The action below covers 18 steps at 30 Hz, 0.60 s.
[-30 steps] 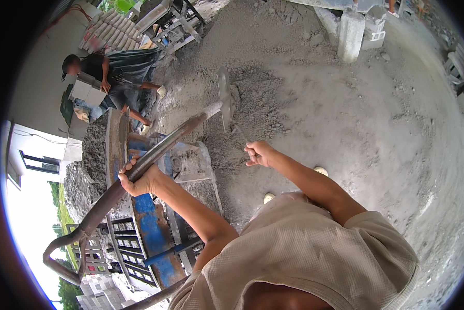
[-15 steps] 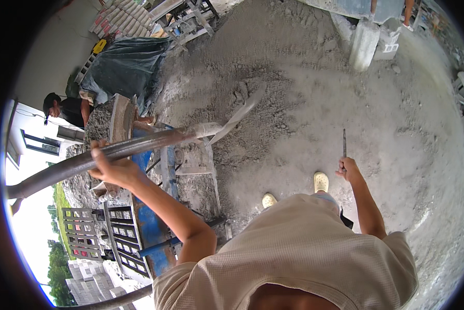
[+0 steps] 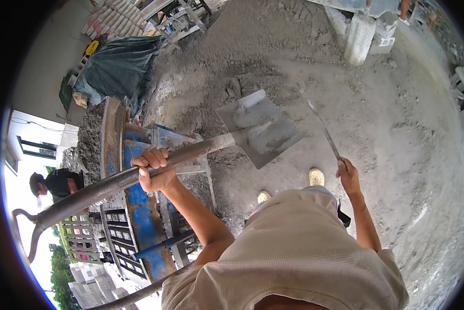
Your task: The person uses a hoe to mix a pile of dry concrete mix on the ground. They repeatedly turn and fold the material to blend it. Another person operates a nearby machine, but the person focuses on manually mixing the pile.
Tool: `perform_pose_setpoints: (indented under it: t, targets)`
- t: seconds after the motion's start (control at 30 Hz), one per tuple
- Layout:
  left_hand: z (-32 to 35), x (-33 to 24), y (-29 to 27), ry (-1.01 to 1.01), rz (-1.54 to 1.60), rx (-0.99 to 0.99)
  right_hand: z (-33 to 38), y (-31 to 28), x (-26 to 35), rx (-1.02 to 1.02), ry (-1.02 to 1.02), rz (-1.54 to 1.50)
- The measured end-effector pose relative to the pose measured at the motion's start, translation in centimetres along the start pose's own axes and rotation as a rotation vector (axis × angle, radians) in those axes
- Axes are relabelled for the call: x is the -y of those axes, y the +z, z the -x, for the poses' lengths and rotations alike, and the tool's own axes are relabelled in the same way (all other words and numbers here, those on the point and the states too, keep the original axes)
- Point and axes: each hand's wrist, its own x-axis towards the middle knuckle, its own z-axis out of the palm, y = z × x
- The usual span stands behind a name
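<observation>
A person stands on a wide, bare stretch of grey cement ground (image 3: 407,155), open to the right and far side, hemmed on the left by a blue block-making machine (image 3: 139,217). The left hand (image 3: 154,168) is wrapped tight around the long handle of a shovel (image 3: 260,129), whose flat blade hangs level over the sand heap (image 3: 232,67) just right of the machine. The right hand (image 3: 348,175), well apart, grips a thin metal rod (image 3: 322,129) slanting away. A concrete block (image 3: 358,36) stands beyond.
</observation>
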Motion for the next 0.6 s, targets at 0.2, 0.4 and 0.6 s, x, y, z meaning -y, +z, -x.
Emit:
perform_pose_setpoints:
  t: [0.2,0.4,0.6]
  targets:
    - [-0.4,-1.7,0.5,0.121,-0.044,0.162,2.1,2.1,7.0,0.032,-0.338,0.353]
    - [-0.4,-3.1,1.6,0.203,-0.109,0.245,2.3,0.1,11.8,0.044,-0.641,0.522]
    - [-0.4,-3.6,1.8,0.248,-0.178,0.252,2.4,1.7,14.4,0.167,-0.732,0.623]
